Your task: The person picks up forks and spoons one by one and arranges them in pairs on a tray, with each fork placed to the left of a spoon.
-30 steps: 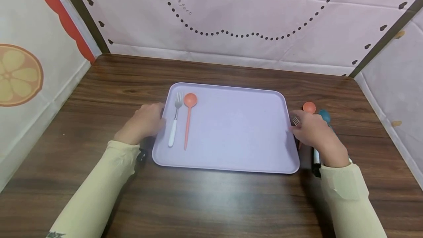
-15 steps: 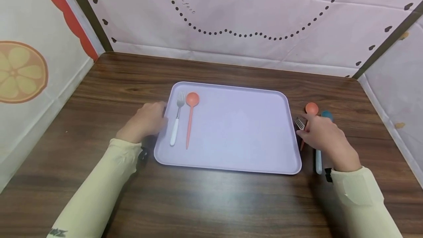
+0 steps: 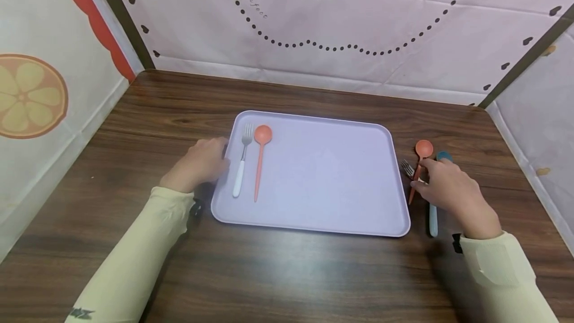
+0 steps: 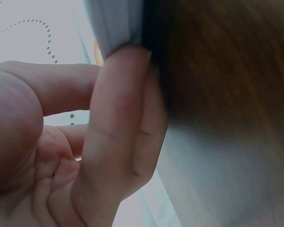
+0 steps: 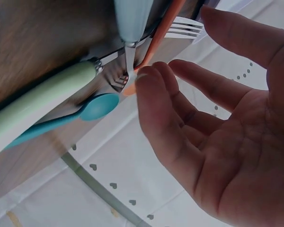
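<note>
My left hand (image 3: 199,163) grips the left edge of the lavender tray (image 3: 332,178); the left wrist view shows curled fingers (image 4: 116,104) right at its rim. On the tray's left side lie a white-handled fork (image 3: 239,178) and a coral spoon (image 3: 259,163), side by side. Beyond the right edge, my right hand (image 3: 453,186) hovers over loose cutlery, thumb and fingers apart and nothing between them. Closest to it are another coral spoon (image 3: 424,149), fork tines (image 3: 408,168) and a pale blue handle (image 3: 433,221). The hand partly covers a teal spoon (image 3: 444,156).
A pale green handle (image 5: 52,92) lies beside the teal spoon in the right wrist view. The dark wood table (image 3: 278,273) is bounded at the back by a printed cloth (image 3: 341,14), with more cloth on both sides.
My right hand has drawn back rightward from the tray's right edge to above the cutlery, uncovering more of the coral spoon and fork. The left hand stays at the tray's left edge.
</note>
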Demonstrator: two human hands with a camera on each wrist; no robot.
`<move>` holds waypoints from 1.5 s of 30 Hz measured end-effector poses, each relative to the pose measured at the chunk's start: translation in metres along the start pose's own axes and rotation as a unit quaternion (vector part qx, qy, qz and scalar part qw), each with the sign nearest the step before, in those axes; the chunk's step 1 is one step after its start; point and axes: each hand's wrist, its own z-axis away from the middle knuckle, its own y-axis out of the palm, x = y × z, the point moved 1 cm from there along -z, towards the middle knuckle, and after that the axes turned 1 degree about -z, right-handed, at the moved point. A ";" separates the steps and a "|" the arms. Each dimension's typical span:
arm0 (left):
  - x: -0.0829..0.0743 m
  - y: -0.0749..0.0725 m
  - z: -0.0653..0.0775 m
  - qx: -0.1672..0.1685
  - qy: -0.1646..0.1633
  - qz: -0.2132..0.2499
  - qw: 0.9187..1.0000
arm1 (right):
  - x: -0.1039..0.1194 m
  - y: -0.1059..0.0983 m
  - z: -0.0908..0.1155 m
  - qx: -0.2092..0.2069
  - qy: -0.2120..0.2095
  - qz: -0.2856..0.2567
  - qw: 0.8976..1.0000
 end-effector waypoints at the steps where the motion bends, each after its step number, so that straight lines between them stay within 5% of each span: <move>1: 0.000 0.000 0.000 0.001 -0.001 0.001 1.000 | -0.001 0.000 0.000 0.002 0.001 0.000 1.000; 36: 0.002 -0.001 0.001 0.000 -0.002 0.010 1.000 | -0.026 0.004 0.016 0.073 0.039 -0.001 0.997; 45: 0.002 0.001 0.001 -0.002 -0.001 0.009 1.000 | -0.027 0.011 0.016 0.006 0.011 -0.001 1.000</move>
